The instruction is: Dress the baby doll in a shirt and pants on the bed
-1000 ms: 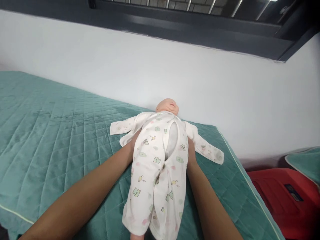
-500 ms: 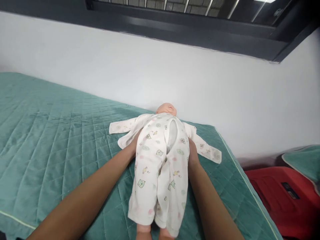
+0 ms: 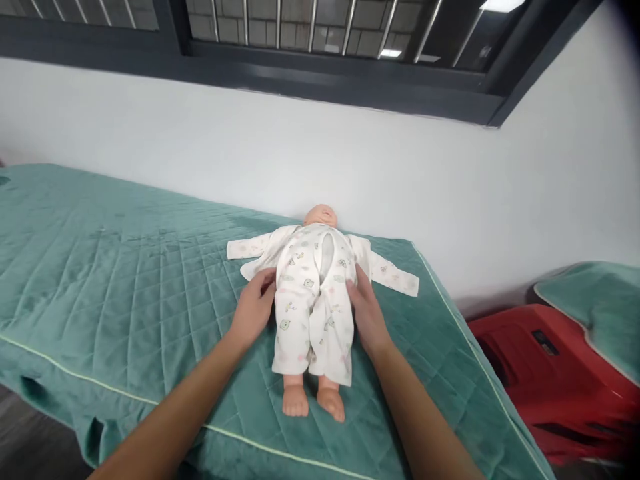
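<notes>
More of our left hand (image 3: 254, 307) and right hand (image 3: 369, 313) showed, drawn out from behind the clothed doll (image 3: 300, 293), which lay face-up on the quilt (image 3: 170, 287), seemingly needing little support. Fingers bent beside its hips; whether they gripped, we couldn't tell. The wall (image 3: 250, 147) crowded its head; quilt ran wide leftward, its right edge nearer.

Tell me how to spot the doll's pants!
Find the green quilt beneath the window. A doll lies on it, between the left hand and right hand. Its white patterned pants end above bare feet; unlike the shirt, they have an oval opening.
</notes>
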Motion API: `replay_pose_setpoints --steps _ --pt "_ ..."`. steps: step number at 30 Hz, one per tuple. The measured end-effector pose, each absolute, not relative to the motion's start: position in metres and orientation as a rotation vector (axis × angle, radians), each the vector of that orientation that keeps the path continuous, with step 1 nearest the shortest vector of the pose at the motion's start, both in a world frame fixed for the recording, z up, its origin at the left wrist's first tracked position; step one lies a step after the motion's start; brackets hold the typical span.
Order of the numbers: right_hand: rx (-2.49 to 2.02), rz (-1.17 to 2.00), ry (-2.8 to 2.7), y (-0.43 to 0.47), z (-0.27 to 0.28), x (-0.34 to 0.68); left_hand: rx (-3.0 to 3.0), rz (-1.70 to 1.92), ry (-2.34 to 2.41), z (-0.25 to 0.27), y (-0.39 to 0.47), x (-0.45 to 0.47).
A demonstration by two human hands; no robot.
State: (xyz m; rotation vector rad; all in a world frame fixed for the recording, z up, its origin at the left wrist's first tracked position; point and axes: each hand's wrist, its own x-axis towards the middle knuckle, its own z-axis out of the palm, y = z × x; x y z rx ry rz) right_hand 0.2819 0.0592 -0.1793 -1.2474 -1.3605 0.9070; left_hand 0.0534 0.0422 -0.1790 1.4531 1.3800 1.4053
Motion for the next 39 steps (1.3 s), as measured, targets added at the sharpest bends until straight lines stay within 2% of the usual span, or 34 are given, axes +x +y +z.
replay_pose_setpoints --steps 3,7,12,19,22,29,35,39 --pt "-1.346 0.977 -1.494 -0.011 -0.185 0.277 1.581 1.361 1.423 -0.194 -0.023 0.048" --pt "-1.306 0.811 -1.757 -0.072 -0.181 0.266 1.737 1.23 1.433 -0.212 -0.083 0.05" --pt "-1.35 0.682 -2.045 -0.077 -0.161 0.25 1.789 1.216 1.52 -0.217 -0.086 0.064" --pt "-1.429 0.178 -2.27 -0.072 -0.15 0.228 1.641 1.259 1.373 -0.202 -0.081 0.066" --pt "-1.403 0.075 -2.292 -0.074 -0.148 0.223 1.559 1.261 1.306 -0.2 -0.091 0.06" --pt "-1.271 0.124 -2.313 -0.099 -0.139 0.227 1.582 1.289 1.43 -0.203 -0.111 0.041" --pt "-1.363 0.39 -1.973 -0.098 -0.156 0.261 1.9 1.352 1.557 -0.183 -0.12 0.054" --pt "-1.484 0.484 -1.879 -0.095 -0.171 0.273 2.301 1.102 1.44 -0.162 -0.104 0.078"
